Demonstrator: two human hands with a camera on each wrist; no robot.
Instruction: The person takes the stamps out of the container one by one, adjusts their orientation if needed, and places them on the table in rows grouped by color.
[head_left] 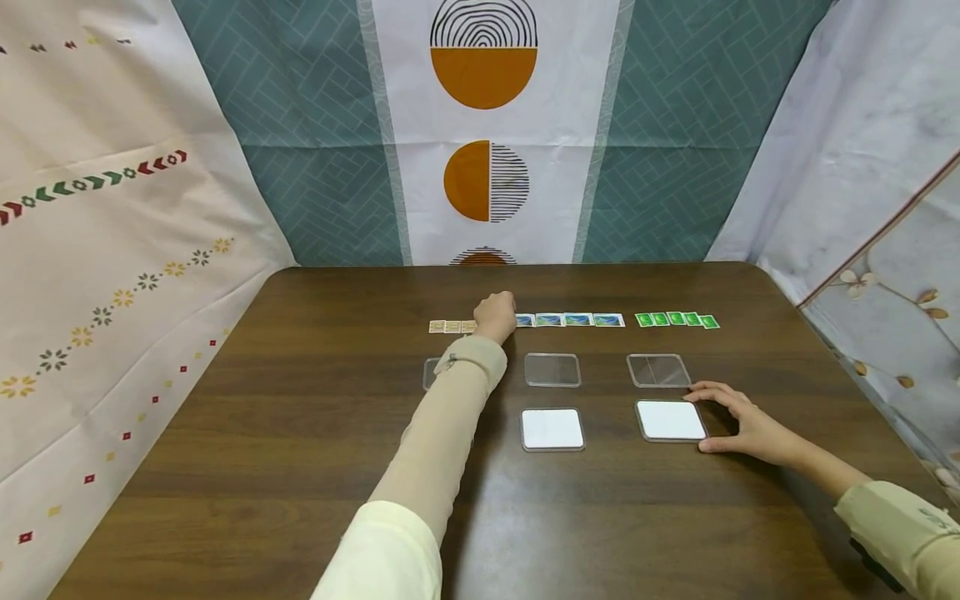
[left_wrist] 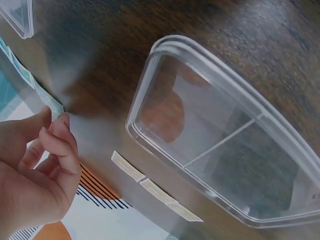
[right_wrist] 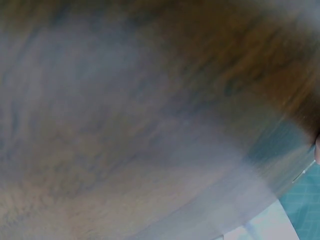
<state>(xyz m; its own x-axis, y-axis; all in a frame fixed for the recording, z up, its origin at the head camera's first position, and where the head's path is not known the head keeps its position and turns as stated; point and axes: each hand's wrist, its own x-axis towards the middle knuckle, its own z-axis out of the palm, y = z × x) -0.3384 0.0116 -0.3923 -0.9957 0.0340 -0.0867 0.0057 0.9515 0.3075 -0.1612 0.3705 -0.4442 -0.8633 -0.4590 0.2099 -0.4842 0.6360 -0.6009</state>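
My left hand (head_left: 495, 317) reaches to the back of the table, at the left end of a row of small blue picture cards (head_left: 578, 320). In the left wrist view, its thumb and forefinger pinch the end blue card (left_wrist: 54, 102). Three small tan cards (head_left: 453, 327) lie just left of that hand. My right hand (head_left: 742, 427) holds the right side of a shallow clear case with a white insert (head_left: 672, 420), thumb at its front corner, fingers at its back corner. Only a fingertip (right_wrist: 318, 150) shows in the right wrist view.
Several small green cards (head_left: 676, 319) lie in a row at the back right. Clear plastic trays stand at middle (head_left: 552, 370) and right (head_left: 651, 372); a third tray (head_left: 430, 374) is mostly hidden by the left sleeve. Another white-filled case (head_left: 552, 429) lies in front.
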